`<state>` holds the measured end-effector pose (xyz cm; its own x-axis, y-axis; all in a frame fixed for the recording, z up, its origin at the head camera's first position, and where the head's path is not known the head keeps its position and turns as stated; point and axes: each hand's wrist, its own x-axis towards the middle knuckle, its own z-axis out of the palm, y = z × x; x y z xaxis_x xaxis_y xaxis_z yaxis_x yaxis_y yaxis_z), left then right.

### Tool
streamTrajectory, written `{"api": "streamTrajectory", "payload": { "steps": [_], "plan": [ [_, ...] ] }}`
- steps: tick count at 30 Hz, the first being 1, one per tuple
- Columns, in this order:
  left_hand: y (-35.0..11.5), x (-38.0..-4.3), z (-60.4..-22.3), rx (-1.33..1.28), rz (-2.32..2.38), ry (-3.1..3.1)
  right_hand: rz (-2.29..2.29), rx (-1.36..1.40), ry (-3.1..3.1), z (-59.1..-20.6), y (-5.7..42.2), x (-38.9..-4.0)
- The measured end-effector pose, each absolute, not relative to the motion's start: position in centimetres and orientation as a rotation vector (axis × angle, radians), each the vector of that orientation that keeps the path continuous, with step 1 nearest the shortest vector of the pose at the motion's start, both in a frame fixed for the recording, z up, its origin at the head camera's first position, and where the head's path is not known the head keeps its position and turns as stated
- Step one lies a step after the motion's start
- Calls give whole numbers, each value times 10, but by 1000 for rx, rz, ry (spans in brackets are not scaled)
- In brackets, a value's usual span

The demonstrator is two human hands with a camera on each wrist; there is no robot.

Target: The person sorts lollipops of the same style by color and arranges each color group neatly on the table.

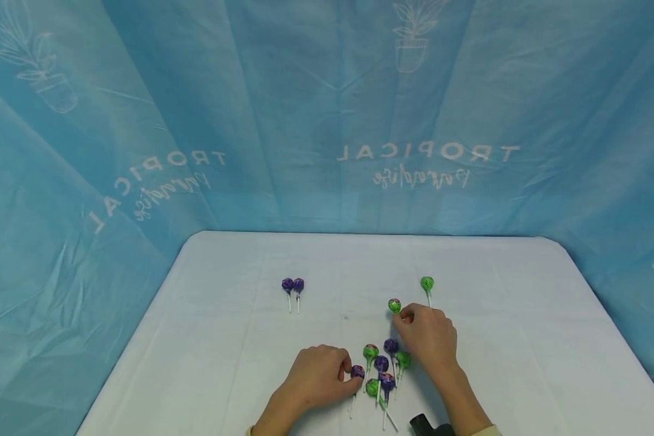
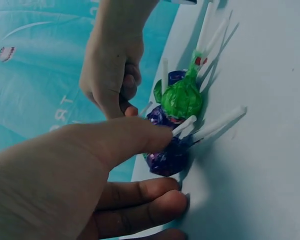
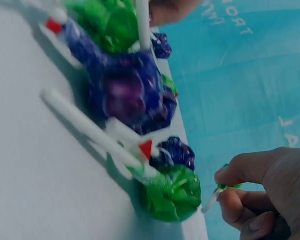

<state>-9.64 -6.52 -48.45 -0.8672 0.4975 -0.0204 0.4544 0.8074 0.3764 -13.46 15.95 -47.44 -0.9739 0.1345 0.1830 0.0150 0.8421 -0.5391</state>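
Observation:
My right hand [image 1: 427, 336] pinches a green-wrapped lollipop [image 1: 395, 305] just below its head, between thumb and finger. In the right wrist view, that hand [image 3: 270, 190] covers most of the wrapper, and a bit of white stick pokes out. The thumb and index finger of my left hand [image 1: 321, 375] close around the head of a purple lollipop [image 1: 357, 372] at the left side of a loose pile. Its stick lies toward the front. The left wrist view has this purple head [image 2: 166, 162] between thumb and index finger.
The pile mixes green lollipops [image 1: 370, 351] and purple lollipops [image 1: 381, 363], sticks crossing. Two purple lollipops [image 1: 298, 284] lie side by side farther back at left. One green lollipop [image 1: 427, 283] lies behind my right hand. A black object [image 1: 422, 425] sits at the white table's [image 1: 207, 260] front.

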Motion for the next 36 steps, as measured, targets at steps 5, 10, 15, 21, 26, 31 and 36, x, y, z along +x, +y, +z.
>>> {"api": "streamTrajectory", "payload": {
  "steps": [5, 10, 15, 21, 26, 31, 36],
  "plan": [
    [-64, -92, -483, 690, 558, 2890, 817, -129, -2791, -475, 168, -139],
    [-60, -87, -483, 624, 575, 2928, 816, -117, -2749, -477, 176, -144],
    [-58, -80, -483, 505, 645, 2921, 838, -148, -2748, -479, 181, -145],
    [-58, -78, -487, 433, 696, 2919, 834, -157, -2722, -479, 187, -147],
    [-61, -77, -489, 429, 739, 2914, 824, -157, -2704, -476, 193, -149],
    [-64, -77, -491, 462, 767, 2920, 814, -186, -2703, -475, 201, -152],
    [-65, -79, -493, 487, 797, 2917, 828, -216, -2713, -475, 208, -153]
  ]
}}
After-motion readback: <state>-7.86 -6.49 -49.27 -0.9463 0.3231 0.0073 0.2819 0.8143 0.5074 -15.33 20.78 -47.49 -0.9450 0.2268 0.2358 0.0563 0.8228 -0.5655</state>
